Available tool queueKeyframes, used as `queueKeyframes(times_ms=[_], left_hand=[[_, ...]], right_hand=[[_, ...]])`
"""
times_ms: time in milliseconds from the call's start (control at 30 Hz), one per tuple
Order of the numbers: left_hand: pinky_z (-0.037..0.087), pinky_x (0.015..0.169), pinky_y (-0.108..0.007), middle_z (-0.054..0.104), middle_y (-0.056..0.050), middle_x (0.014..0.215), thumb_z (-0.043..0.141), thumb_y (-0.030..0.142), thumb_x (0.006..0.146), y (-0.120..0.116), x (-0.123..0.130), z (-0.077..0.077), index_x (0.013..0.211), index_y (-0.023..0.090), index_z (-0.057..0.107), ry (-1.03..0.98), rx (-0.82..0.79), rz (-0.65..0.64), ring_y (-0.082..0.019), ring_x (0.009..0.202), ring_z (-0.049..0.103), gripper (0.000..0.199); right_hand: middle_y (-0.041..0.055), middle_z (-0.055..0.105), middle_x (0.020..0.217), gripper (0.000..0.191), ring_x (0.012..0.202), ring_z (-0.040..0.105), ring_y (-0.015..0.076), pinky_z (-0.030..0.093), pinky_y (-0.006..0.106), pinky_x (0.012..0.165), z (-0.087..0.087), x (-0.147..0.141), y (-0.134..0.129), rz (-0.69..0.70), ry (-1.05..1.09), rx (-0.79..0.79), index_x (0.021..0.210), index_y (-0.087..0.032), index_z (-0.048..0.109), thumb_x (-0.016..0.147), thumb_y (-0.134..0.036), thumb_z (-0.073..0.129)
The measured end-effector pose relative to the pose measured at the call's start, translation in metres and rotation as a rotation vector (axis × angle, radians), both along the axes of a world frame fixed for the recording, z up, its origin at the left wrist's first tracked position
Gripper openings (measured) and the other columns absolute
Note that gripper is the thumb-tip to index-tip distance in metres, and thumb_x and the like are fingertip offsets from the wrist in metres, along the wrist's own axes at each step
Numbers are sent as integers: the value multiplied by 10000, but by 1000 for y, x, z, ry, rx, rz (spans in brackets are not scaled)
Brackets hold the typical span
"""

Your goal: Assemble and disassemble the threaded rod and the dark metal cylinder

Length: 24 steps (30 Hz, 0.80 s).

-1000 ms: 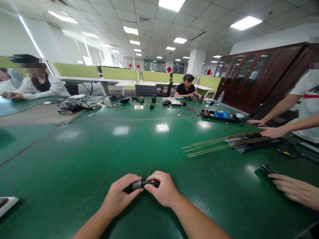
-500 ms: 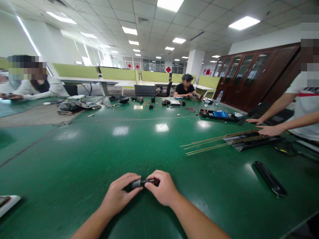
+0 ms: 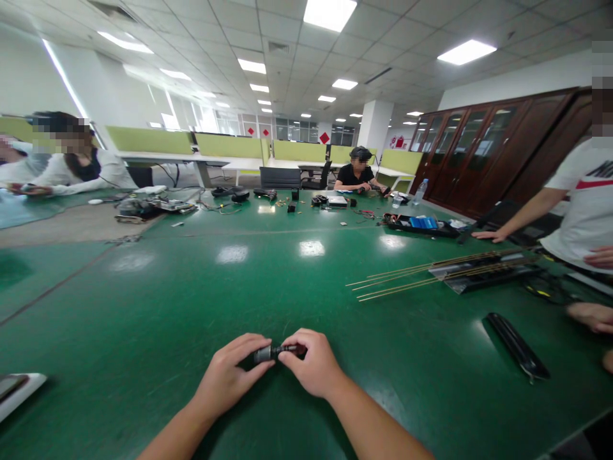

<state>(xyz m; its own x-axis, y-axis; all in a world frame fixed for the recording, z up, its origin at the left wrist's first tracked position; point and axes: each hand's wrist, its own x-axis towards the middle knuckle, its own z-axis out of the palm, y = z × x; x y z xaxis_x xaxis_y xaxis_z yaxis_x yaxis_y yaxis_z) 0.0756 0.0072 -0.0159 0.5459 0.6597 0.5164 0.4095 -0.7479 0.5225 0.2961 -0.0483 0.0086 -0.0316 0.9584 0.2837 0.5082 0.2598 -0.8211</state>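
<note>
A small dark part with a silver-grey cylinder (image 3: 263, 354) and a thin ridged shaft (image 3: 282, 350) lies sideways between my two hands, low over the green tabletop (image 3: 191, 306). My left hand (image 3: 232, 367) pinches the cylinder end between thumb and fingers. Around the other end, dark with a reddish tint, my right hand (image 3: 313, 361) is closed, with thumb and forefinger near the shaft. My fingers partly cover both ends, so the exact kind of the part cannot be made out.
Thin brass-coloured rods (image 3: 397, 275) lie across a black tray (image 3: 460, 281) at the right, near a standing person's hand (image 3: 488, 236). A long black cover (image 3: 517, 345) lies closer. A white-edged object (image 3: 22, 390) sits at far left; a box with blue items (image 3: 421, 222) stands behind.
My hands keep the same grip and place. The standing person at right has drawn one hand back from the rods, and another person's hands now show at the right edge.
</note>
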Motion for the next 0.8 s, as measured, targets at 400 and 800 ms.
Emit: queueKeyframes(times_ms=[400,800], left_hand=[[557,901,-342,674,-82,1099,709,290,845,2,-3,-4,1167,237,653,3,-9,7,-220,1018,651,331],[560,890,-343,679,-77,1084,710,290,841,6,-5,-4,1155,242,657,-13,-19,19,-221,1010,655,322]], right_hand=[[4,656,772,76,700,578,136,421,241,651,0,0,2,4,8,-19,853,-197,732,793,-235,706],[7,659,769,94,672,575,134,435,237,632,-3,0,6,-4,33,-61,858,-199,734,795,-259,699]])
